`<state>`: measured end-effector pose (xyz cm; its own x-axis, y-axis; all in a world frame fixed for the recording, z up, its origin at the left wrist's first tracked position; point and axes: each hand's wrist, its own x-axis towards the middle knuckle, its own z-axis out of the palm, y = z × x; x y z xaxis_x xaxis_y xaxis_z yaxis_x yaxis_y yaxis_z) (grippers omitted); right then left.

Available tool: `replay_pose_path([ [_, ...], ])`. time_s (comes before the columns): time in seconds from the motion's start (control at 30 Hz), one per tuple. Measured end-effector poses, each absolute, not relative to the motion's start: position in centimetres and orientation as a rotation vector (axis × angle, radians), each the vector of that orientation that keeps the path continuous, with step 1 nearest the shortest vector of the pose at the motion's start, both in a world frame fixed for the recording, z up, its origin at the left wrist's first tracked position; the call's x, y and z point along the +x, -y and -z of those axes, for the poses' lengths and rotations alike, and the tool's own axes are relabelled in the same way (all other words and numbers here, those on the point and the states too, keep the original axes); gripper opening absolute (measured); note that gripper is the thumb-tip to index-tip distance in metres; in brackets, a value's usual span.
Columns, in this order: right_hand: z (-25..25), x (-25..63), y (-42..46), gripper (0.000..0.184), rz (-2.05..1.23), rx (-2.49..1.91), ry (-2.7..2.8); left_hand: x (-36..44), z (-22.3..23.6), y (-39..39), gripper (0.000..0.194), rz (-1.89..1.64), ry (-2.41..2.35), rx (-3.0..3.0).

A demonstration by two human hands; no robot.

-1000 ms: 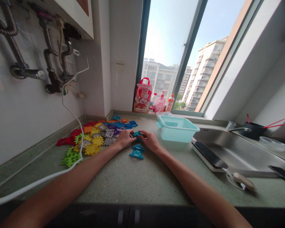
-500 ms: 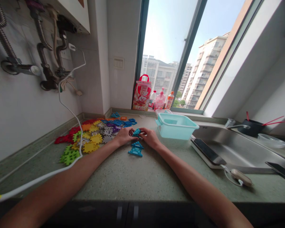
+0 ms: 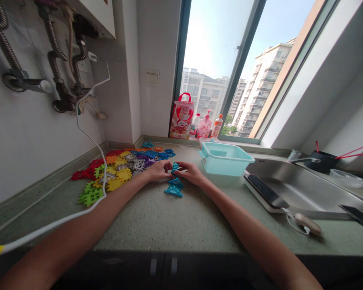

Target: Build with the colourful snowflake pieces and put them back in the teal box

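Observation:
Between my fingertips is a small teal interlocking building piece [image 3: 175,167], held above the counter. My left hand [image 3: 161,170] pinches it from the left side. From the right, my right hand [image 3: 190,173] grips the same piece with thumb and fingers. Just below, nearer to me, more teal building pieces [image 3: 174,190] lie on the counter; I cannot tell whether they are joined. A spread of yellow, grey, purple, blue, red and green building pieces [image 3: 119,179] covers the counter left of my left hand.
A turquoise plastic bin [image 3: 224,166] stands right of my hands, beside the steel sink [image 3: 308,197]. On the sink's near edge lies a black phone [image 3: 266,191] with a cable. A white cable [image 3: 104,173] hangs across the coloured pieces. Bottles [image 3: 204,127] line the windowsill.
The held teal piece has turned and now looks narrower and more upright. Both hands stay in nearly the same place. The view has shifted slightly.

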<state>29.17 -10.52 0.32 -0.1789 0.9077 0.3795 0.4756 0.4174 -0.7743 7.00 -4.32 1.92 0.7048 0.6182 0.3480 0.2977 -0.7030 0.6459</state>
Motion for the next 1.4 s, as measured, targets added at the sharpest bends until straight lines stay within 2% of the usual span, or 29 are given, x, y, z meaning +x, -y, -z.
replay_pose_path([
  [0.2, -0.36, 29.28, 10.66, 0.054, -0.625, -1.143, 1.832, 6.59, -1.9, 3.99, 0.042, -0.732, -0.617, 2.29],
  [0.4, -0.51, 29.59, 10.6, 0.057, -0.7, -1.092, 1.872, 6.59, -2.17, 4.31, 0.065, -0.754, -0.741, 2.265],
  [0.57, -0.61, 29.84, 10.54, 0.06, -0.731, -1.105, 1.841, 6.75, -2.14, 3.96, 0.059, -0.797, -0.797, 2.4],
  [0.7, -0.71, 29.68, 10.54, 0.06, -0.693, -1.155, 1.837, 6.89, -1.77, 3.56, 0.059, -0.679, -0.734, 2.248],
  [0.83, -0.88, 29.46, 10.42, 0.055, -0.635, -1.198, 1.874, 6.85, -1.89, 3.59, 0.051, -0.615, -0.646, 2.183],
  [0.97, -1.03, 29.62, 10.38, 0.058, -0.631, -1.206, 1.889, 6.93, -2.11, 3.7, 0.045, -0.593, -0.613, 2.226],
  [1.4, -0.89, 29.97, 9.81, 0.06, -0.904, -1.162, 1.784, 7.25, -2.02, 3.9, 0.04, -0.618, -0.66, 2.363],
])
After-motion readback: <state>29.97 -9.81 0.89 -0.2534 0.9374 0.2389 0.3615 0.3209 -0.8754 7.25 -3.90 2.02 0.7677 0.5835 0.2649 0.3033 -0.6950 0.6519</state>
